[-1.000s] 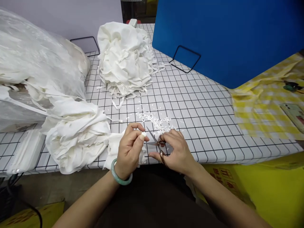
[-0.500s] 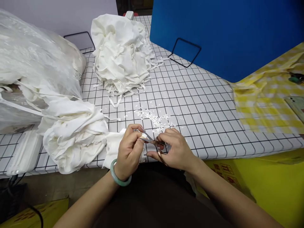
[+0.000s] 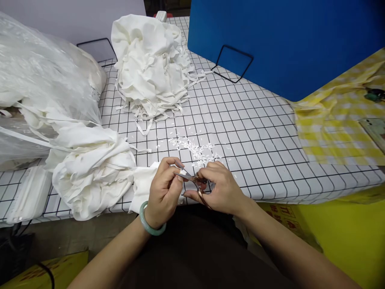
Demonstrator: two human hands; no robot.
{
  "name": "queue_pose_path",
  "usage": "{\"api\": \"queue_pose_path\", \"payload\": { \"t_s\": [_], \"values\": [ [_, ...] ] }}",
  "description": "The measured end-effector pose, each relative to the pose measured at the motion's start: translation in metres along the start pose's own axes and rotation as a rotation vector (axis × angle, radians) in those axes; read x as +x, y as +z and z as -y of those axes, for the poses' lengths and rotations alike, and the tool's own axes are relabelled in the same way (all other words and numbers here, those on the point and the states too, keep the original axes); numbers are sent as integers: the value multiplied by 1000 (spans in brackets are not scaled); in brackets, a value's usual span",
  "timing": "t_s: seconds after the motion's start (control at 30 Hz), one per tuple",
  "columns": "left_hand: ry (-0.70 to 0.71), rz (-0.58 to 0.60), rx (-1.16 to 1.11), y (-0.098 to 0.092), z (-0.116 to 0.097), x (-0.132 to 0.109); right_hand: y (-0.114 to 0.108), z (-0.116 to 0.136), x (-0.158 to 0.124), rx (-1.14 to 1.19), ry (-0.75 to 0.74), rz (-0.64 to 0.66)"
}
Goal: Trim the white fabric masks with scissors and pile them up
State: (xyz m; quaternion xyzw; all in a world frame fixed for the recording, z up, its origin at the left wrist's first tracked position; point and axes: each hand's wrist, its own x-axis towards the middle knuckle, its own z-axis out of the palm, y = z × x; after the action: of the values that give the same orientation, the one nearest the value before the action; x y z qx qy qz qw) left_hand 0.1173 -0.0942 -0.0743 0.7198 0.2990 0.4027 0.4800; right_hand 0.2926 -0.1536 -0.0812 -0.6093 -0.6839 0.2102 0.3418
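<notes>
My right hand (image 3: 221, 184) grips a pair of scissors (image 3: 190, 177) with copper-coloured handles, its blades parted and pointing left. Between those blades lies a small end of white fabric, pinched by my left hand (image 3: 165, 186), which wears a green bangle. More of a white cloth piece (image 3: 142, 184) shows behind the left wrist on the table; the rest of it is hidden. Just beyond the scissors, many small white clippings (image 3: 195, 150) are scattered. Left of my hands sits a crumpled heap of white cloth (image 3: 93, 172).
A larger pile of white cloth pieces with straps (image 3: 152, 68) stands farther back on the checked tablecloth (image 3: 234, 120). A clear plastic bag (image 3: 45, 76) bulges at left, above a white power strip (image 3: 30, 194). At right are a blue board (image 3: 270, 44) and a yellow checked cloth (image 3: 331, 128) with a phone (image 3: 373, 130).
The view has shifted very slightly. My hands keep almost the same pose, with the scissor blades still around the fabric end.
</notes>
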Motion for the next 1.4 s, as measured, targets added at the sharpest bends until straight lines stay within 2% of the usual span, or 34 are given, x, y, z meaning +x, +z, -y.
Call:
{"api": "queue_pose_path", "payload": {
  "t_s": [0.13, 0.53, 0.97, 1.1, 1.17, 1.23, 1.3, 1.37, 1.4],
  "values": [
    [27, 11, 7, 0, -1, 0, 0, 1, 0, 6, -23, -25],
    [58, 51, 58, 6, 1, 3, 0, -4, -9, -26, 53, -22],
    [51, 168, 40, 27, 12, 17, 5, -21, -32, -100, 177, -205],
    [-37, 158, 5, 26, 17, 17, 1, -24, -34, 120, 385, -170],
    [-88, 138, -24, 25, 14, 16, -2, -20, -32, 345, 456, -155],
    [-105, 144, -71, 24, 6, 14, 0, -14, -28, 610, 454, -138],
    [-78, 220, -121, 22, -3, 12, 7, -8, -23, 807, 440, -129],
    [-13, 316, -117, 14, -9, 11, 19, -3, -19, 872, 454, -145],
    [17, 324, -76, 5, -10, 12, 24, -3, -17, 871, 467, -173]
  ]
}}
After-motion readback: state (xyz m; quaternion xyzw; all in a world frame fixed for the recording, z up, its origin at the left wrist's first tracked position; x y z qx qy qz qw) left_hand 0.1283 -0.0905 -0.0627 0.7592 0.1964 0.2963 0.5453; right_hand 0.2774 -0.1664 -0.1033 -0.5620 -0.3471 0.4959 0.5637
